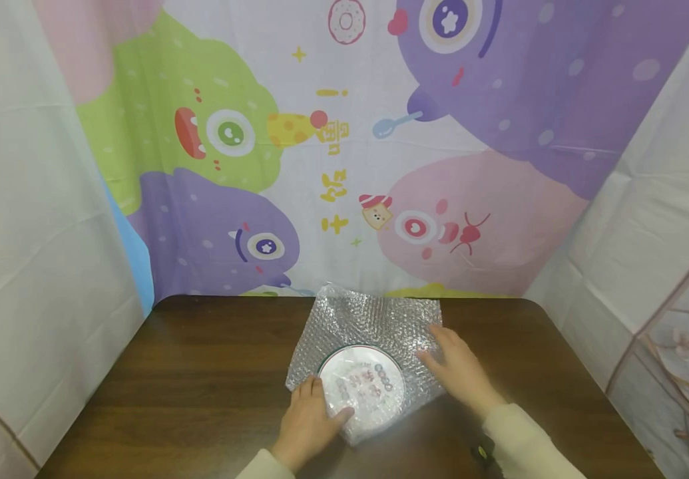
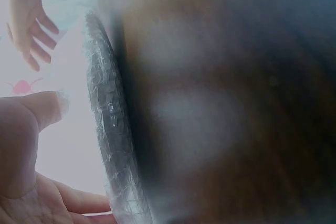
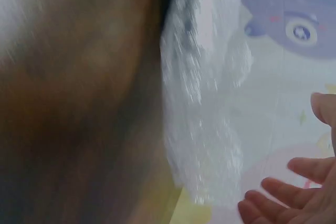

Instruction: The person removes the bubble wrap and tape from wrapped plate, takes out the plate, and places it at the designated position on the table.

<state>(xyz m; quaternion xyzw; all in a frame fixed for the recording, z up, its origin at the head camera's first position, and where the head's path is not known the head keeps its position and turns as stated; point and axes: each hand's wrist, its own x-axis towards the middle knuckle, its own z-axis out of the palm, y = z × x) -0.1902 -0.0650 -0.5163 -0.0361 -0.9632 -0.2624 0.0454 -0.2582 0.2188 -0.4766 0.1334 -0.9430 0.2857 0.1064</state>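
A round white plate point(image 1: 363, 386) with a dark rim line and printed marks lies on the table under clear bubble wrap point(image 1: 374, 319), which spreads behind it and to its right. My left hand point(image 1: 308, 422) rests on the plate's left side, thumb on the wrap over its front part; in the left wrist view the hand point(image 2: 31, 156) lies along the wrapped edge point(image 2: 113, 114). Over the wrap's right part is my right hand point(image 1: 464, 372), fingers spread. In the right wrist view that hand point(image 3: 294, 192) appears apart from the wrap point(image 3: 205, 93), holding nothing.
The brown wooden table point(image 1: 200, 379) has rounded back corners. Behind it hangs a cloth point(image 1: 344, 80) with cartoon figures, and pale sheets point(image 1: 20, 199) hang at both sides. A small dark object point(image 1: 483, 452) shows beside the right sleeve point(image 1: 524, 439).
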